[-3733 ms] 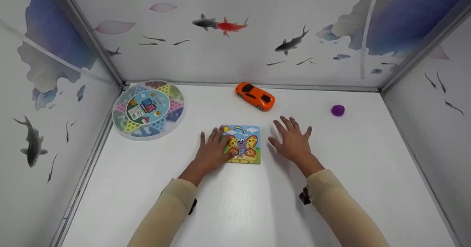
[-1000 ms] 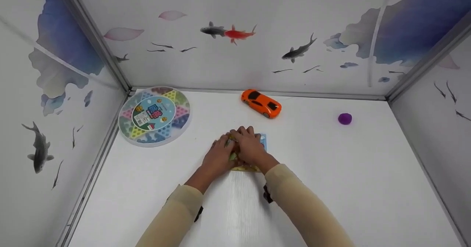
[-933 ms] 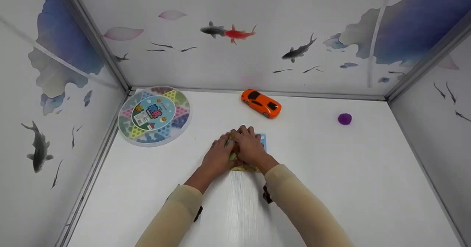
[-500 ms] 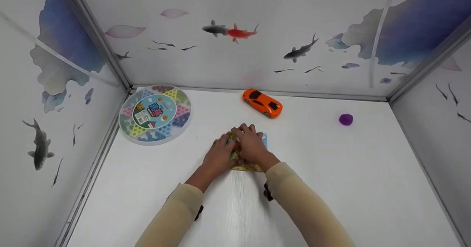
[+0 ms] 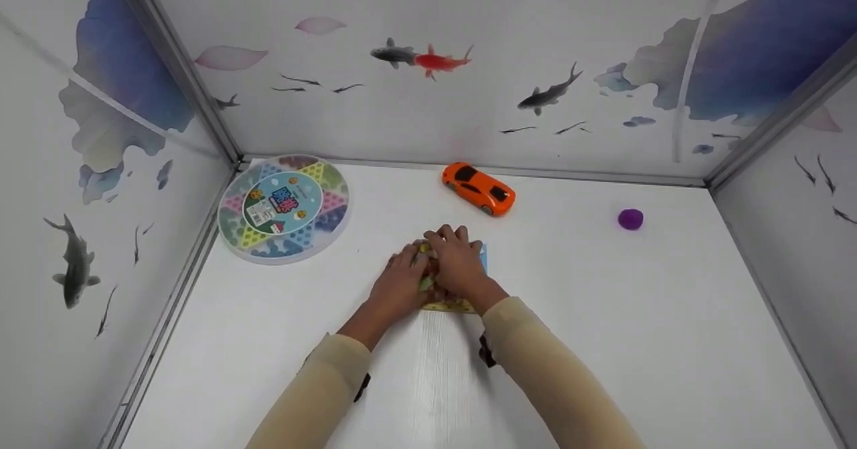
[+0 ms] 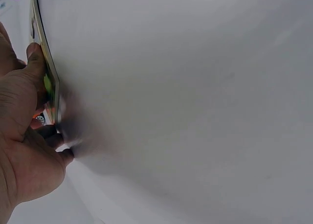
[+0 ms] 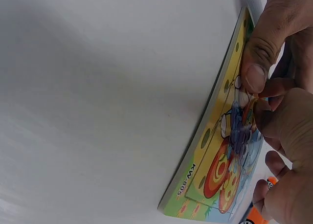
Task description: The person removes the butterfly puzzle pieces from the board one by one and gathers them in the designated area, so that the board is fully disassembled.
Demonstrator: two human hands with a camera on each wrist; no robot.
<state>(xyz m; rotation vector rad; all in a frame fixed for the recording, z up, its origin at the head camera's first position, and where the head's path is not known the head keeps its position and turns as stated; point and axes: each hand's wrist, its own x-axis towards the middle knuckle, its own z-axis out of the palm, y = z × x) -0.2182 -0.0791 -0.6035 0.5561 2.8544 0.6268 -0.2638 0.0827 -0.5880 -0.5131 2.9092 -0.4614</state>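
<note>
A thin square butterfly jigsaw puzzle (image 5: 450,307) lies on the white table, mostly covered by both hands. My left hand (image 5: 396,287) grips its left side; in the left wrist view that thumb (image 6: 34,55) lies over the puzzle's face, with fingers at the edge. My right hand (image 5: 458,265) reaches across from the right, fingers bent, its tips on the picture close to the left thumb. In the right wrist view, the puzzle (image 7: 215,170) shows red-orange wings, a yellow border and a shiny surface. Whether the right fingertips pinch a piece is hidden.
An orange toy car (image 5: 478,189) stands beyond the puzzle by the back wall. At the back left lies a round Chinese checkers set (image 5: 284,209). A purple pompom (image 5: 631,219) sits on the right. White panels with metal-framed corners enclose the table.
Since the oldest frame, my right hand has moved left from beside the puzzle onto it. My left hand has kept its place at the puzzle's left side. Over the last second both hands barely move.
</note>
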